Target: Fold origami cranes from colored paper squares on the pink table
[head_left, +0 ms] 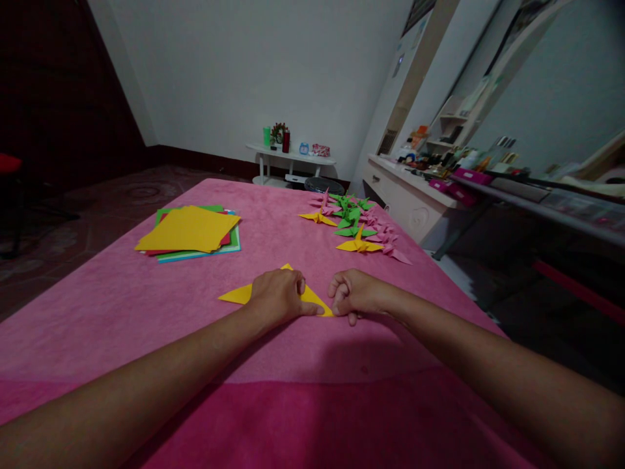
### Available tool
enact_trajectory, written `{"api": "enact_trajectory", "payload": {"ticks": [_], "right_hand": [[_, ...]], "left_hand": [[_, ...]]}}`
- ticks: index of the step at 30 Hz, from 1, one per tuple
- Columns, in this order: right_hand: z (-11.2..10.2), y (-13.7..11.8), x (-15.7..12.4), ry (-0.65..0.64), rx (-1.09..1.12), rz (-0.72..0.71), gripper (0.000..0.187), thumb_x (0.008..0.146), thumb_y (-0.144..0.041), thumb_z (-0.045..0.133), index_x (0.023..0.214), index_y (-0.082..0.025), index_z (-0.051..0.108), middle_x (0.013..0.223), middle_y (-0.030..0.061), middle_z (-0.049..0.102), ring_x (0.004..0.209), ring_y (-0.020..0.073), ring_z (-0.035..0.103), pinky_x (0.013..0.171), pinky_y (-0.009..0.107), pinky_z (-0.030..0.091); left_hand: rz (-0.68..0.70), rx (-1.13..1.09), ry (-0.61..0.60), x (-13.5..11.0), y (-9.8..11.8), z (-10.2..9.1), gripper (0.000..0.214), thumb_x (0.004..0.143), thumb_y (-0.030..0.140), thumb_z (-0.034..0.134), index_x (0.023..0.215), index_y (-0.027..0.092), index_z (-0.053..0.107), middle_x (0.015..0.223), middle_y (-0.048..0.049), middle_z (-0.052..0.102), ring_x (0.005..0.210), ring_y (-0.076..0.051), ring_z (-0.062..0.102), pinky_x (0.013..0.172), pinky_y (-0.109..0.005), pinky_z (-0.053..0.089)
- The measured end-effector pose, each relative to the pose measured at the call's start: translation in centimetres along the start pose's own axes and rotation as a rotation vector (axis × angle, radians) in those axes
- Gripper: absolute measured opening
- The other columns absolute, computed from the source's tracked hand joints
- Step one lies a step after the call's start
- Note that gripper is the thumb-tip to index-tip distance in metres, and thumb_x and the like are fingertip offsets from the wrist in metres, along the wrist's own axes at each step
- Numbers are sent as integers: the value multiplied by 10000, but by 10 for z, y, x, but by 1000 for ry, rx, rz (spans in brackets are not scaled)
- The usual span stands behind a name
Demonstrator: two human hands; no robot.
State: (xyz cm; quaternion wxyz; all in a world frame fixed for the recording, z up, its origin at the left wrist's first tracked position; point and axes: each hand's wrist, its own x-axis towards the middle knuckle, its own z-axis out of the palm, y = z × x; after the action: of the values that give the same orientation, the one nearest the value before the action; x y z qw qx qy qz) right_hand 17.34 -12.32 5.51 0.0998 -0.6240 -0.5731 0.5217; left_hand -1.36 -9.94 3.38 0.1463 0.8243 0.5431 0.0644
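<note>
A sheet of yellow origami paper [237, 296], folded into a triangle, lies on the pink cloth in front of me. My left hand [277, 294] holds it down from above, fingers curled and thumb stretched along the near edge toward the right corner. At that right corner the fingertips of my right hand [352, 294] are bent together in a pinch on the paper. The middle of the triangle is hidden under my left hand.
Farther left sits a stack of coloured paper [190, 229], yellow on top. Folded paper cranes in yellow, green [349, 212] and pink cluster at the back right. A pink cloth [122, 312] covers the table. A cluttered dresser [415, 189] stands beyond its right side.
</note>
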Motion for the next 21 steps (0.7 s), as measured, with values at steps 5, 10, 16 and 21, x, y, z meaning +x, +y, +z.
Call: {"api": "enact_trajectory", "payload": {"ticks": [5, 10, 16, 21], "right_hand": [[3, -3, -1, 33, -100, 17, 284, 579, -6, 607, 792, -149, 486, 571, -35, 622, 392, 69, 551, 382, 137, 387], [2, -10, -11, 77, -376, 10, 277, 612, -32, 608, 844, -159, 528, 642, -11, 647, 465, 100, 585, 453, 181, 381], [25, -14, -42, 454, -1002, -212, 144, 770, -204, 525, 870, -216, 628, 811, 39, 691, 744, 186, 634, 526, 253, 305], [68, -5, -54, 432, -1188, -259, 398, 785, -126, 464, 1176, -142, 541, 770, 83, 687, 672, 196, 636, 521, 296, 327]], "left_hand": [[13, 16, 33, 0, 0, 4, 512, 565, 710, 585, 769, 241, 611, 787, -43, 654, 741, -227, 592, 578, -276, 333], [34, 21, 33, 1, -2, 6, 545, 549, 735, 577, 768, 238, 607, 756, -40, 637, 714, -218, 586, 568, -272, 318], [32, 22, 32, 1, -2, 7, 564, 527, 751, 578, 761, 238, 592, 757, -38, 637, 721, -223, 587, 573, -275, 321], [61, 33, 46, 2, -3, 8, 516, 577, 722, 567, 750, 236, 587, 746, -38, 634, 720, -227, 592, 568, -279, 323]]}}
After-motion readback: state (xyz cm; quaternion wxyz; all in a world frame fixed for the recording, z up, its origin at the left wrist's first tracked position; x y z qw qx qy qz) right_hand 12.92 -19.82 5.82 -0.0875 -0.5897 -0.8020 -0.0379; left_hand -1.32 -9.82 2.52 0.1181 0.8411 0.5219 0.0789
